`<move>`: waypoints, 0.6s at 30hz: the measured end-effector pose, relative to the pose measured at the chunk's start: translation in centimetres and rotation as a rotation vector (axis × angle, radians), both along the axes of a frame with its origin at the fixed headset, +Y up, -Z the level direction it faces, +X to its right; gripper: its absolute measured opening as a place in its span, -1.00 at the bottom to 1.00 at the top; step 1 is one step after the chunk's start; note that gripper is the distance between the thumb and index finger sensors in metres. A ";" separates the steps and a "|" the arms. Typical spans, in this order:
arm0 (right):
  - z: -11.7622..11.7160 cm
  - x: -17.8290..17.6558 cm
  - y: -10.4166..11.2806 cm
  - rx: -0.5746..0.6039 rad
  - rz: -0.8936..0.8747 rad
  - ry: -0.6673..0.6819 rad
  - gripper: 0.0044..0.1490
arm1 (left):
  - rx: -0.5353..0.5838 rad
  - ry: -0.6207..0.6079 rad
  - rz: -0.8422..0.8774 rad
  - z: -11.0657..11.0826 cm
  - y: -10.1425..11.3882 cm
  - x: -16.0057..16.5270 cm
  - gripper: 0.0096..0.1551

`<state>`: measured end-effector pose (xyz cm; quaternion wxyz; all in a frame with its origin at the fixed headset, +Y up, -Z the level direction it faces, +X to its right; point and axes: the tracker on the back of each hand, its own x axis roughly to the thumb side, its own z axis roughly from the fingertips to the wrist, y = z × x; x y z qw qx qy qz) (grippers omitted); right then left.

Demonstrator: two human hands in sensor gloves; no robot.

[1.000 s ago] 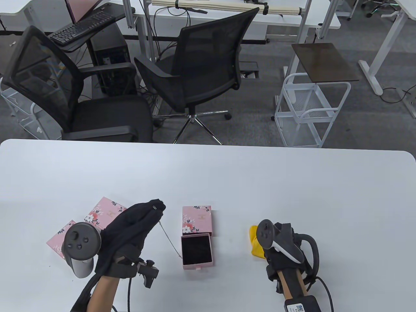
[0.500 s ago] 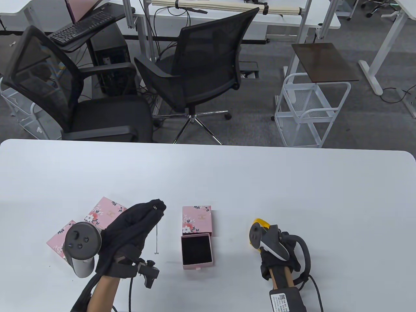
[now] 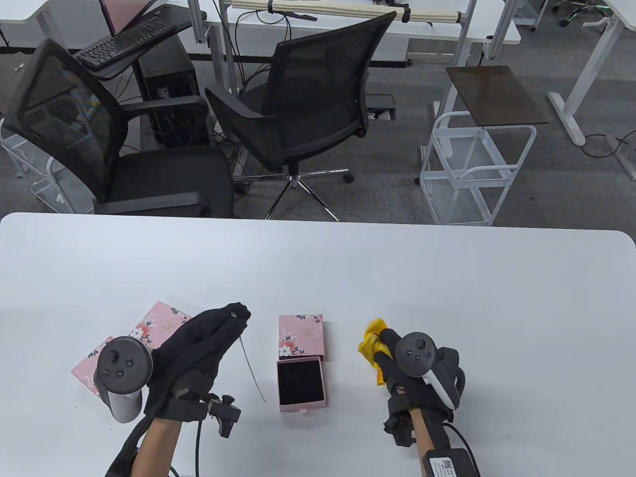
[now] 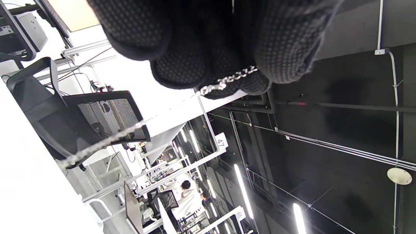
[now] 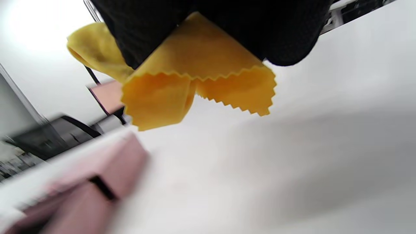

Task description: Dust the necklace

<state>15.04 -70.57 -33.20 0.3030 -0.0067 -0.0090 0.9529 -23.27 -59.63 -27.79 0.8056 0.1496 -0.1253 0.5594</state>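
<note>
Near the front left of the white table [image 3: 318, 268] two pink floral boxes [image 3: 149, 330] lie partly overlapping, mostly hidden behind the left hand [image 3: 198, 357]. That hand is raised above the table with its fingers drawn together at the top, pinching the end of a thin silver necklace [image 3: 252, 370]; the chain hangs from the fingertips and slants down toward the front edge, its lower end close to the table surface, just left of the open box. In the left wrist view the chain [image 4: 227, 79] runs across the gloved fingertips [image 4: 286, 48] and trails away out of focus. Just right of the chain, near the middle of the front edge, a pink drawer-style box [image 3: 301, 382] sits open, its black lining showing, with its floral sleeve [image 3: 300, 338] touching it on the far side. Farther right, the right hand [image 3: 412, 372] is closed around a bunched yellow cloth [image 3: 372, 343], held just above the table; the right wrist view shows the cloth's [image 5: 198, 81] zigzag-cut edges hanging below the glove [image 5: 266, 29].
</note>
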 end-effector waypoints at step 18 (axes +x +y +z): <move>3.6 -13.8 8.6 0.281 -0.469 0.500 -0.31 | -0.035 0.006 0.004 -0.4 -0.4 -0.1 -0.61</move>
